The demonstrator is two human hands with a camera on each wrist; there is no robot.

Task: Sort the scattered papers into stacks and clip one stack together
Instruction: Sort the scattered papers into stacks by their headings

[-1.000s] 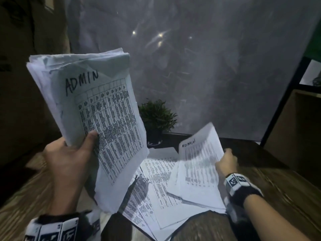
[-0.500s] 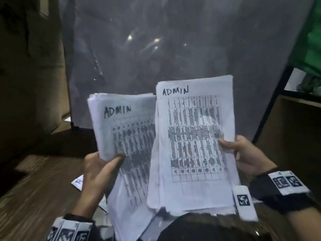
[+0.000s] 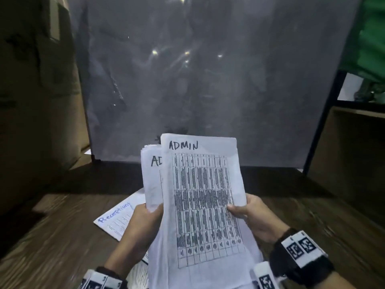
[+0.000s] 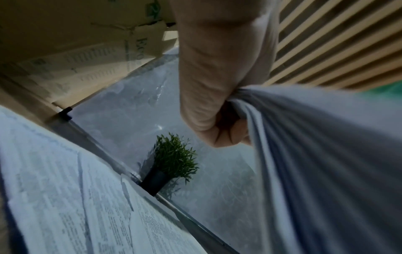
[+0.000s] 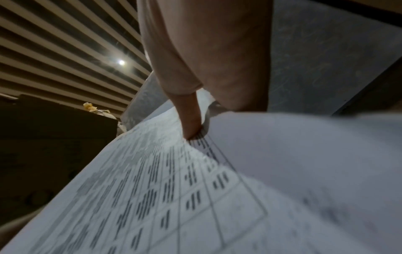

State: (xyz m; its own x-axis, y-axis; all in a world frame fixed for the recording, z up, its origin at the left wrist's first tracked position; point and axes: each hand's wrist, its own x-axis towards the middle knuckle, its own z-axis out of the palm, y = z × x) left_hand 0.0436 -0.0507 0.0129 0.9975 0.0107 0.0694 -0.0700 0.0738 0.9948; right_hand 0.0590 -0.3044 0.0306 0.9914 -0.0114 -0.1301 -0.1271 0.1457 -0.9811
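I hold two bundles of white printed sheets headed ADMIN upright above the table. The front bundle (image 3: 204,205) overlaps the back bundle (image 3: 151,180), whose left strip alone shows. My left hand (image 3: 143,224) grips the back bundle at its lower left edge, thumb on its face; the left wrist view shows its fingers curled round the paper (image 4: 304,154). My right hand (image 3: 250,215) pinches the front bundle at its right edge, thumb (image 5: 191,120) pressed on the printed table (image 5: 174,189).
A sheet headed Reception (image 3: 118,220) lies on the dark wooden table (image 3: 52,236) at the left, with more printed sheets (image 4: 76,206) beside it. A small potted plant (image 4: 172,163) stands against the grey backdrop panel (image 3: 208,80). Cardboard boxes (image 3: 31,101) stand left.
My right hand lifted a bundle of ADMIN sheets off the table and brought it leftwards over the bundle in my left hand. The two bundles now overlap, lower and nearer my body.
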